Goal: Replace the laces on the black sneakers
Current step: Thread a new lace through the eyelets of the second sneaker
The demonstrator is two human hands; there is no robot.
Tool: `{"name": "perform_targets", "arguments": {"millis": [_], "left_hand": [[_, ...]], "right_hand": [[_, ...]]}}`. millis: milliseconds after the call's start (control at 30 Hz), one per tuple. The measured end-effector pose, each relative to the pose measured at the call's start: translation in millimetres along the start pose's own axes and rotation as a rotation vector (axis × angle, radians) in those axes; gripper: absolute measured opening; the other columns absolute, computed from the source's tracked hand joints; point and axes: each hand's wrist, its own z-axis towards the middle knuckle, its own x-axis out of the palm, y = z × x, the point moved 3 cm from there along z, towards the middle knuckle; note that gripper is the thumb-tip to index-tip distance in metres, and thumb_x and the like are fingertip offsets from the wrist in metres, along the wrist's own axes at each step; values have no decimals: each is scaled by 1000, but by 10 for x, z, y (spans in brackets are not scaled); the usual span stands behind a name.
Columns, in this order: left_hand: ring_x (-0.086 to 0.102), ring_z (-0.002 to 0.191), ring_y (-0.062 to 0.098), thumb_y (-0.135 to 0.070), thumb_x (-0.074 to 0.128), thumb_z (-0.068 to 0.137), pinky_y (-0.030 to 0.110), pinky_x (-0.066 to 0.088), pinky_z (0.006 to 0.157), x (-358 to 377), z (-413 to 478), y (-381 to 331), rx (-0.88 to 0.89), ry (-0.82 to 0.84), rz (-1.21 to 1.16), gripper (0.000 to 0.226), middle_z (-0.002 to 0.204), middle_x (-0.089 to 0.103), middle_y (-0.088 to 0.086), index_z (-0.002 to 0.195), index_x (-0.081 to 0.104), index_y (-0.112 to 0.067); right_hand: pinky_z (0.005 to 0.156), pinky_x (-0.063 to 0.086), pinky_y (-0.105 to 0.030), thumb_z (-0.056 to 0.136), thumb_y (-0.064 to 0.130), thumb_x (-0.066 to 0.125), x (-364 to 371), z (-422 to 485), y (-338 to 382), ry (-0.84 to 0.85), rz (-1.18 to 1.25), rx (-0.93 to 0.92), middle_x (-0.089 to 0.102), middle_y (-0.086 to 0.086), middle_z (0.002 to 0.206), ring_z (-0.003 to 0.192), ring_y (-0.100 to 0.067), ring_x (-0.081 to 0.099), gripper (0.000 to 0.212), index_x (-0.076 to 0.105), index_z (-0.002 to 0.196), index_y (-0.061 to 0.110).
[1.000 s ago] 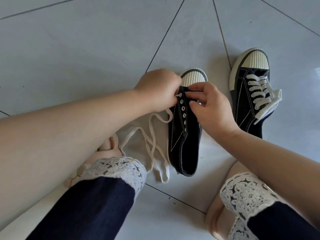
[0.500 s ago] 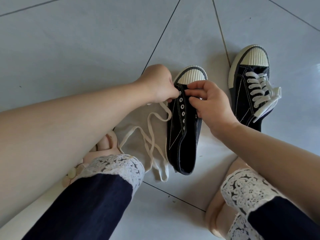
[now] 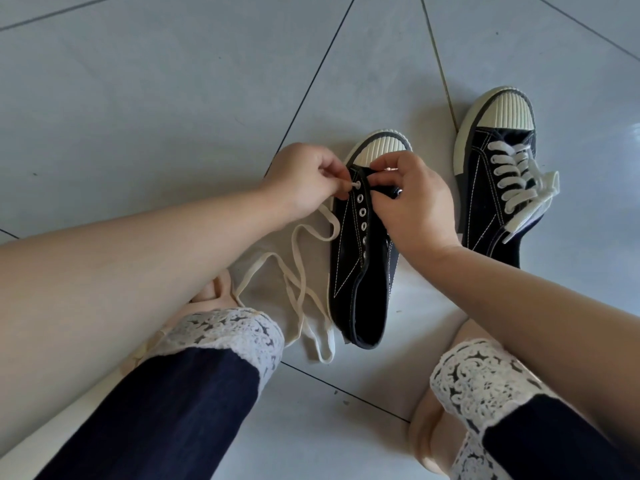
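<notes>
Unlaced sneaker is lying toe-away on the floor in front of me. My right hand is gripping its right flap, and my left hand is pinching the lace tip at the toe-end eyelet, so I'm guessing the pull goes leftward, across the shoe.

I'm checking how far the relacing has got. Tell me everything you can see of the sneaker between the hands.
The sneaker is black canvas with white stitching, a cream ribbed toe cap and a cream sole edge. It lies on the tiled floor, toe pointing away from the person. Its metal eyelets look empty except the one nearest the toe, where the left hand pinches the cream lace. The right hand holds the opposite eyelet flap. The rest of the lace trails loose on the floor beside it.
</notes>
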Motion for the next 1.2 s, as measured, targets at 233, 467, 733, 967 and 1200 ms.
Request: {"name": "perform_targets", "arguments": {"millis": [233,467,733,967,1200], "left_hand": [[53,66,7,-10,72,73,13,40,63,84,-30,-32,47,-112,88,8,65,55,-15,74,67,-16],[47,71,-3,-24,74,73,4,34,65,81,-91,-73,135,-117,8,34,86,51,-16,105,63,-22],[41,84,8,-20,70,70,-4,26,64,73,-65,-91,164,-16,242,38,102,42,-2,107,61,-23],[41,81,11,-17,62,73,19,26,61,135,-117,-115,268,-41,394,33,90,47,-5,106,58,-15],[52,81,19,-19,61,76,27,41,65,121,-162,-118,269,-62,400,29,88,55,-3,104,57,-13]], "right_hand": [[72,47,-32,79,11,59,-11,45,42,24,-113,-58,65,15,85,83,-11,60,33,57,109,25],[68,45,-30,79,11,59,13,115,57,63,-191,-111,63,14,81,84,-15,61,36,53,112,21],[71,42,-26,74,7,62,-18,146,25,82,-127,-129,61,16,72,73,-9,58,31,54,103,15],[66,36,-19,72,7,63,-31,107,32,77,-135,-166,62,12,74,78,-17,63,23,53,91,14],[69,42,-20,74,12,64,-158,41,43,50,-156,-141,70,3,83,70,-9,59,19,49,81,21]]}}
